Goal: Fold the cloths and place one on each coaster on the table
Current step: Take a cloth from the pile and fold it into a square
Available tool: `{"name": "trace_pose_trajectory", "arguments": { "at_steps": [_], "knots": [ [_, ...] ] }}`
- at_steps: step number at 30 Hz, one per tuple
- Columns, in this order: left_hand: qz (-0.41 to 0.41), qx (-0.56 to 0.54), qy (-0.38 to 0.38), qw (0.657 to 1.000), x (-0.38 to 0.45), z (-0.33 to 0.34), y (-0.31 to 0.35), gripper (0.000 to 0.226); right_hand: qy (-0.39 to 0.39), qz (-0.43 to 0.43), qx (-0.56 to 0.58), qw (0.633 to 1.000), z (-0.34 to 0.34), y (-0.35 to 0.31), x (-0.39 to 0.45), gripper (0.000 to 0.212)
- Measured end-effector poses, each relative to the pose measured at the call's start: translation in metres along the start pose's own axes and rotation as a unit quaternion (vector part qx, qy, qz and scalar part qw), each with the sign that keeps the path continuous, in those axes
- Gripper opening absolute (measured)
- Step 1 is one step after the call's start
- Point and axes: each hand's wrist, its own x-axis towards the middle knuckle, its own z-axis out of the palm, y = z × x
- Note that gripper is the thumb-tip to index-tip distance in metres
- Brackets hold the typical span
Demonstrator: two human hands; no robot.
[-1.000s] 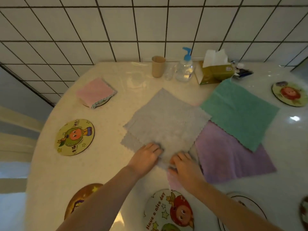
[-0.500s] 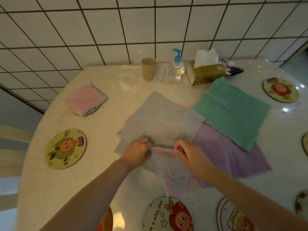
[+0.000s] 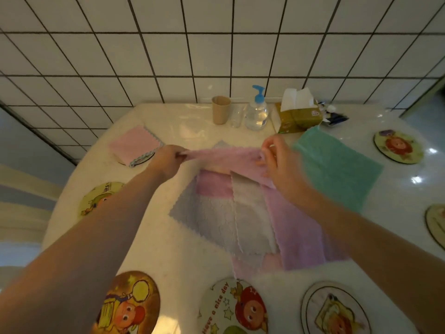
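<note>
My left hand (image 3: 167,159) and my right hand (image 3: 277,162) each pinch a near corner of the grey cloth (image 3: 228,155), whose underside is pink. They hold that edge stretched between them above the table, folded over toward the wall. The rest of the cloth (image 3: 216,220) lies flat beneath. A purple cloth (image 3: 301,235) lies under it to the right and a green cloth (image 3: 337,167) further right. A folded pink cloth (image 3: 133,144) rests on a coaster at the back left. Bare picture coasters sit at the left (image 3: 101,198), near left (image 3: 130,307), near centre (image 3: 236,309), near right (image 3: 334,312) and far right (image 3: 398,147).
Along the tiled wall stand a brown cup (image 3: 220,109), a pump bottle (image 3: 257,112) and a tissue box (image 3: 298,114). Small dark items (image 3: 334,118) lie beside the box. Another coaster (image 3: 435,225) shows at the right edge. The table edge curves away on the left.
Both hands gripped the grey cloth's near edge, lifted it and carried it away from me toward the wall, showing its pink underside. The camera tilted up.
</note>
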Motion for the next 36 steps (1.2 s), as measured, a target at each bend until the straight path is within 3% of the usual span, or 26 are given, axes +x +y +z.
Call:
{"name": "trace_pose_trajectory", "arguments": {
  "at_steps": [4, 7, 11, 14, 16, 19, 21, 24, 26, 29, 32, 34, 36],
  "knots": [
    [-0.051, -0.037, 0.086, 0.994, -0.011, -0.061, 0.002, 0.026, 0.029, -0.064, 0.033, 0.997, -0.004, -0.048, 0.007, 0.006],
    [-0.029, -0.003, 0.175, 0.984, -0.045, -0.104, 0.001, 0.03, 0.02, -0.116, 0.039, 0.992, 0.0, -0.087, 0.0, 0.006],
    [-0.011, 0.054, 0.215, 0.975, -0.127, -0.142, -0.027, 0.033, -0.027, -0.165, 0.07, 0.983, 0.026, -0.122, -0.034, 0.006],
    [0.002, 0.111, 0.185, 0.976, -0.195, -0.14, -0.059, 0.034, -0.066, -0.174, 0.068, 0.98, 0.056, -0.124, -0.074, 0.006],
    [0.028, 0.148, 0.167, 0.974, -0.242, -0.126, -0.087, 0.033, -0.128, -0.176, 0.064, 0.974, 0.078, -0.117, -0.113, 0.017],
    [0.085, 0.188, 0.137, 0.969, -0.313, -0.097, -0.134, 0.031, -0.222, -0.179, -0.041, 0.958, 0.119, -0.106, -0.182, 0.037],
    [0.102, 0.209, 0.113, 0.966, -0.343, -0.068, -0.151, 0.033, -0.262, -0.132, -0.093, 0.951, 0.129, -0.087, -0.212, 0.032],
    [0.121, 0.227, 0.05, 0.965, -0.392, -0.028, -0.172, 0.044, -0.271, -0.078, -0.16, 0.946, 0.154, -0.058, -0.263, 0.024],
    [0.162, 0.239, 0.021, 0.957, -0.419, -0.012, -0.184, 0.026, -0.253, -0.053, -0.182, 0.949, 0.165, -0.048, -0.295, 0.019],
    [0.176, 0.235, -0.017, 0.956, -0.45, 0.0, -0.188, 0.024, -0.229, -0.028, -0.203, 0.951, 0.166, -0.048, -0.331, 0.016],
    [0.125, 0.205, -0.057, 0.969, -0.459, 0.001, -0.197, 0.045, -0.234, -0.01, -0.183, 0.955, 0.164, -0.055, -0.343, 0.014],
    [0.065, 0.119, -0.054, 0.989, -0.456, -0.006, -0.196, 0.026, -0.228, 0.021, -0.153, 0.961, 0.166, -0.057, -0.341, 0.013],
    [-0.054, -0.006, -0.06, 0.997, -0.446, -0.013, -0.194, 0.008, -0.194, 0.076, -0.095, 0.973, 0.169, -0.063, -0.332, 0.012]
  ]
}}
